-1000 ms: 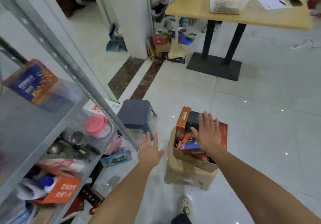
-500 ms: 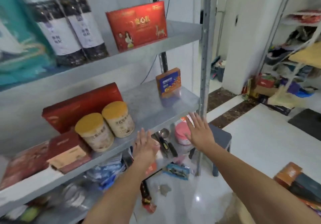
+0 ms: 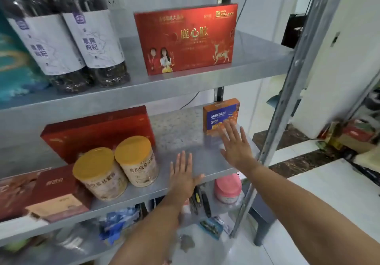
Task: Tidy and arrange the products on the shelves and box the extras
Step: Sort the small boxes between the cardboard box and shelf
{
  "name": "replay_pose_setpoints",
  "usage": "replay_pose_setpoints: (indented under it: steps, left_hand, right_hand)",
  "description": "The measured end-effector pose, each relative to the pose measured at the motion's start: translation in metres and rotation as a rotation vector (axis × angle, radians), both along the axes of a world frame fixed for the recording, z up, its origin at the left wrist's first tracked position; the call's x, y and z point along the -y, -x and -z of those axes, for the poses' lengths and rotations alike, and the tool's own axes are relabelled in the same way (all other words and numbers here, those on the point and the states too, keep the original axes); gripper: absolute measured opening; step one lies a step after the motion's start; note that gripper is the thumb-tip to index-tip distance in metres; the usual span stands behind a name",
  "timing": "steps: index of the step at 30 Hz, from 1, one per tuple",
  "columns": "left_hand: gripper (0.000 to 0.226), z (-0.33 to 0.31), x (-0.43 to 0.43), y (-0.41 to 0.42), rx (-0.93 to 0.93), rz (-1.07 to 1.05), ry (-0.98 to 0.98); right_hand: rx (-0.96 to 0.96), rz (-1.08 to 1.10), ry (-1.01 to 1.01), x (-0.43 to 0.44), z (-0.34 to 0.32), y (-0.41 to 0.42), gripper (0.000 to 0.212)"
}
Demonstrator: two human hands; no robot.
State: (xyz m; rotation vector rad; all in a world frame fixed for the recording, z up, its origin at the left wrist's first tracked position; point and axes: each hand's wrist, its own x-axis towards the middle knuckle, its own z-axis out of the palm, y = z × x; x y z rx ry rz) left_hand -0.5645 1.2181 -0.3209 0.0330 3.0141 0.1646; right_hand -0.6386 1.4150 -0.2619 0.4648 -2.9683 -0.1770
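Note:
A small orange and blue box (image 3: 221, 114) stands upright at the back right of the middle metal shelf (image 3: 181, 141). My right hand (image 3: 234, 144) reaches toward it with straight, spread fingers, the fingertips just in front of its lower face; contact cannot be told. My left hand (image 3: 183, 174) hovers flat and empty over the shelf's front edge. Two yellow-lidded tins (image 3: 117, 168) stand to the left, in front of a long dark red box (image 3: 96, 131). The upper shelf carries a red gift box (image 3: 187, 38) and two dark jars (image 3: 67, 38).
A grey steel upright (image 3: 287, 91) runs diagonally just right of my right hand. More flat red boxes (image 3: 47, 192) lie at the shelf's left. The lower shelf holds a pink-lidded jar (image 3: 227, 188) and tools. Tiled floor and clutter lie to the right.
My view swung from the floor box up to the shelves. Both hands left the box empty and rose; the right hand has moved up and in toward the small orange box.

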Motion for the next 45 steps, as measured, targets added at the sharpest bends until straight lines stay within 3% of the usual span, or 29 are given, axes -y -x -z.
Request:
replay_pose_setpoints:
  steps: [9, 13, 22, 25, 31, 34, 37, 42, 45]
  left_hand:
    - [0.085, 0.019, 0.007, 0.018, 0.065, -0.002, 0.009]
    - [0.086, 0.018, 0.007, 0.015, 0.056, 0.006, -0.003]
    - [0.082, 0.005, 0.006, 0.012, 0.107, 0.008, -0.024]
    - [0.083, 0.004, 0.005, 0.012, 0.108, -0.001, -0.033]
    - [0.09, -0.009, 0.004, 0.021, 0.181, -0.049, -0.177]
    - [0.093, -0.025, -0.003, 0.023, 0.095, -0.185, -0.421]
    - [0.095, -0.04, -0.009, 0.017, -0.072, -0.244, -0.622]
    - [0.088, -0.065, -0.007, -0.002, -0.28, -0.109, -0.727]
    - [0.062, -0.078, 0.001, -0.03, -0.351, 0.014, -0.817]
  right_hand:
    - [-0.002, -0.005, -0.039, 0.017, -0.036, 0.094, 0.084]
    - [0.106, 0.038, -0.026, 0.03, -0.046, 0.113, 0.106]
    - [-0.029, 0.029, 0.008, 0.029, -0.043, 0.11, 0.053]
    - [-0.022, -0.039, 0.017, 0.022, -0.04, 0.1, 0.049]
    - [0.053, -0.102, 0.071, 0.014, -0.041, 0.068, 0.062]
    - [0.076, -0.152, 0.085, 0.016, -0.042, 0.049, 0.062]
    - [0.04, -0.23, 0.04, 0.019, -0.043, 0.028, 0.046]
    - [-0.031, -0.385, 0.172, 0.022, -0.045, -0.025, 0.042]
    - [-0.044, -0.4, 0.333, 0.024, -0.056, -0.061, 0.046]
